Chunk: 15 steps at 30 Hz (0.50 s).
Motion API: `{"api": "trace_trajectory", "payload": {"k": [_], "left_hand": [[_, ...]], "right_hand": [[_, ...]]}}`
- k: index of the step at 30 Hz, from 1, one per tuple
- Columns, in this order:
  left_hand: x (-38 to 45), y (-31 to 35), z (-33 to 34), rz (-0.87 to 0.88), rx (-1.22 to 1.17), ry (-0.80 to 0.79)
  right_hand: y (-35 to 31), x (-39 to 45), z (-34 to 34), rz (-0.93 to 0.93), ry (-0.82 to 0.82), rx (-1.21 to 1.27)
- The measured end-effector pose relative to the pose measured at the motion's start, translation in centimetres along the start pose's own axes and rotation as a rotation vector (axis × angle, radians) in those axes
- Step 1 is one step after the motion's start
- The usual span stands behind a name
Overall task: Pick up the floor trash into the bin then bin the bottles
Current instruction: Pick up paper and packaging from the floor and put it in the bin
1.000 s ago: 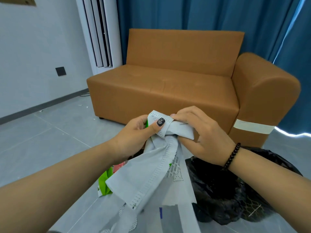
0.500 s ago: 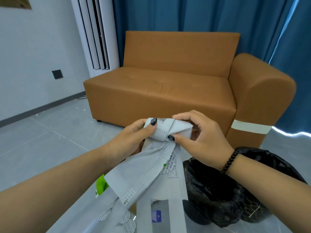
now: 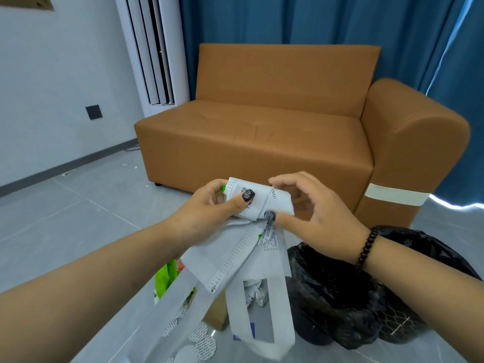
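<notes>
Left hand (image 3: 207,205) grip: thumb pinching the folded top of the white paper bags (image 3: 251,247). Right hand (image 3: 314,218) pinches the same fold, fingers loosely arched. Bags hang mid-air, just left of the black-lined bin (image 3: 340,289). Light, floppy, crushable; looks best held at the bunched top, or the tails will splay. Sofa (image 3: 262,132) far behind.

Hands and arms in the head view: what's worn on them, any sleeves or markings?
Both forearms are bare, no sleeves in view. The right hand has a bracelet of small round black beads at the wrist. The left hand wears nothing at the wrist. Both thumbnails carry dark polish; the left thumbnail has a pale pattern.
</notes>
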State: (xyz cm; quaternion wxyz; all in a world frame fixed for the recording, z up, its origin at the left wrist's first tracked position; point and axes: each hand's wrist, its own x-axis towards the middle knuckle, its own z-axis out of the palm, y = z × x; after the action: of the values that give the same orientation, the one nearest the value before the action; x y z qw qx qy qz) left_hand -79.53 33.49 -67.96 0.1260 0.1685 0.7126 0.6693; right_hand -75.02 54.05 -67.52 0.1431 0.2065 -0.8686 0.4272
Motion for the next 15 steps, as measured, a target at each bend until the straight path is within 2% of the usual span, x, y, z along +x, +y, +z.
{"api": "trace_trajectory", "payload": {"k": [2, 4, 7, 10, 15], "left_hand": [[-0.2, 0.1, -0.3, 0.007, 0.050, -0.016], [-0.5, 0.0, -0.4, 0.010, 0.068, -0.066], [-0.9, 0.5, 0.2, 0.012, 0.072, -0.097], [-0.9, 0.8, 0.5, 0.008, 0.138, -0.080], [-1.4, 1.1, 1.1, -0.119, 0.270, -0.177]], "right_hand": [[-0.1, 0.0, 0.1, 0.189, -0.082, 0.248], [-0.1, -0.1, 0.4, 0.245, -0.125, 0.346], [-0.3, -0.1, 0.6, 0.248, -0.097, 0.408], [-0.2, 0.2, 0.7, 0.228, 0.007, 0.398], [-0.1, 0.2, 0.9, 0.167, 0.097, 0.386]]}}
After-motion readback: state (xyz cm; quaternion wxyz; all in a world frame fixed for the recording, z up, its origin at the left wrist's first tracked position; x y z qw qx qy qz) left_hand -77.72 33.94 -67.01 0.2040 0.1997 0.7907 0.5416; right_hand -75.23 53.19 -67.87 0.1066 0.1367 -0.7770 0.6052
